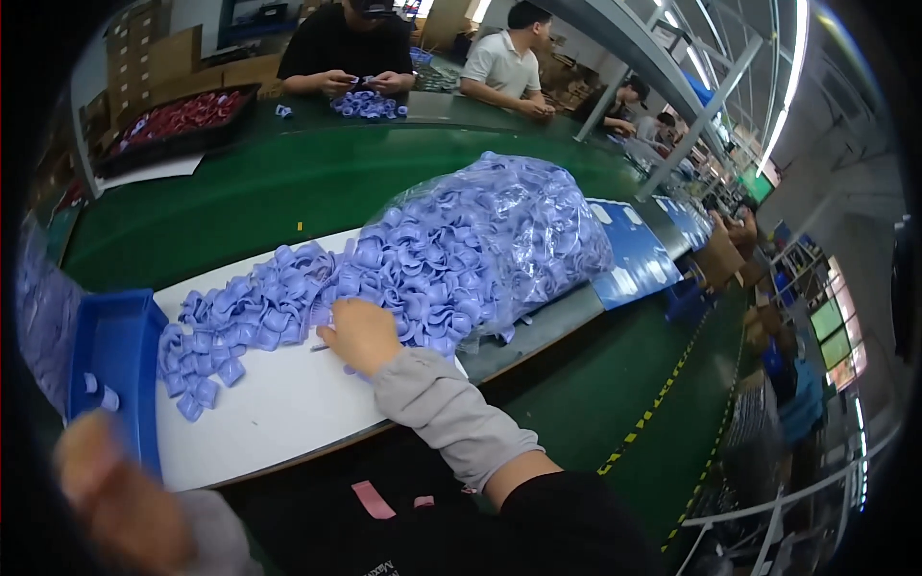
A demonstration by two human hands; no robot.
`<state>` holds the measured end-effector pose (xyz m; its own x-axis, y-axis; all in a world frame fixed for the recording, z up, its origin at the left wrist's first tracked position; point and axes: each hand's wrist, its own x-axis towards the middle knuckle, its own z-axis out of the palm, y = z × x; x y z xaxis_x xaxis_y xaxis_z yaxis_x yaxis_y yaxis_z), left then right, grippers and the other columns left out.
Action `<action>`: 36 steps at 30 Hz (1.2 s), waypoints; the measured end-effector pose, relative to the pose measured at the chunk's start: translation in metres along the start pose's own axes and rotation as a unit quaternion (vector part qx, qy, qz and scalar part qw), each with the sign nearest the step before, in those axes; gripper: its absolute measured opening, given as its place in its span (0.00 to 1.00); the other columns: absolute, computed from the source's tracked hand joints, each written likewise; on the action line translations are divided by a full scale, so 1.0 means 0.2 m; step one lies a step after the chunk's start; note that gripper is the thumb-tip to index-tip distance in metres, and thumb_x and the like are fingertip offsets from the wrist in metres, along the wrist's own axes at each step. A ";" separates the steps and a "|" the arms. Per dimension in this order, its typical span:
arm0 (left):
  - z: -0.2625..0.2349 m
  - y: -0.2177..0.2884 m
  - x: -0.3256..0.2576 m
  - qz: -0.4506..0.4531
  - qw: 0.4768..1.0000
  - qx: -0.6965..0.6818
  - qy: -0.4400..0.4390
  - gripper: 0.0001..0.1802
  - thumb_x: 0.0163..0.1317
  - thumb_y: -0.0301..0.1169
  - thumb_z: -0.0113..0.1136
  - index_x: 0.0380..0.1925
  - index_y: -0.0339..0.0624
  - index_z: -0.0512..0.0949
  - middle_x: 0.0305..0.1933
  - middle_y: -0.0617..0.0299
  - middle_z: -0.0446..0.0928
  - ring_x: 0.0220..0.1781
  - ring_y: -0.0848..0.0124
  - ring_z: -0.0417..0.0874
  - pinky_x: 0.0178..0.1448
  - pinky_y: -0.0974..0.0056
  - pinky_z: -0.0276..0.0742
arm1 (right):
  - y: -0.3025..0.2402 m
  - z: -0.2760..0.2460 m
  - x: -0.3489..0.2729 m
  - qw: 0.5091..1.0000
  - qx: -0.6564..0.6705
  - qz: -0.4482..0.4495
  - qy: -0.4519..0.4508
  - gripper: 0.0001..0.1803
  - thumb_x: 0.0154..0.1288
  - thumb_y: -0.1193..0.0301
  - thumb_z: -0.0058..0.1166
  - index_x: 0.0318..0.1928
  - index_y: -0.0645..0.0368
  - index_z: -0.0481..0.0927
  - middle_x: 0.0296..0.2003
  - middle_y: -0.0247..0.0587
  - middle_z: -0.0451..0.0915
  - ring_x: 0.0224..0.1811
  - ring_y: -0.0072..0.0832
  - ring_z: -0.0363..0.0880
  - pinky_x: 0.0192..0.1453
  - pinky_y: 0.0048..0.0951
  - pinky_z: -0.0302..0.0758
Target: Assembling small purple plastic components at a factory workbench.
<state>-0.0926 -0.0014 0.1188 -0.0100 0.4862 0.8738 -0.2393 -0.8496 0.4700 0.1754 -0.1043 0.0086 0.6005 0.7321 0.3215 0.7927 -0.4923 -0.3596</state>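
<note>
A heap of small curved lavender plastic pieces spreads across a white board. The heap runs into a clear plastic bag full of the same pieces, lying on its side. My right hand is at the near edge of the heap, its fingers curled and partly hidden; a thin greyish thing shows under the thumb, too small to name. My left hand, smeared by motion, is at the lower left, close to a blue bin with a few lavender pieces inside.
Another lavender-filled bag stands at the far left. Beyond the green belt, a person handles lavender pieces beside a black tray of red parts. Blue sheets lie right of the bag. Pink scraps rest on my dark clothing.
</note>
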 end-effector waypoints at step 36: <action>0.41 -0.42 -0.55 -0.558 0.761 -0.243 -0.226 0.13 0.65 0.26 0.54 0.48 0.34 0.71 0.40 0.62 0.76 0.40 0.78 0.77 0.44 0.73 0.75 | -0.13 -0.04 -0.10 0.612 0.733 0.157 -0.252 0.06 0.66 0.72 0.49 0.40 0.62 0.70 0.31 0.49 0.80 0.27 0.32 0.81 0.32 0.28 0.79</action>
<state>0.0072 -0.0001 -0.0055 0.7705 0.6367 -0.0304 -0.1858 0.2699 0.9448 0.1430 -0.1093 0.0188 0.2969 0.9442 -0.1425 -0.5212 0.0352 -0.8527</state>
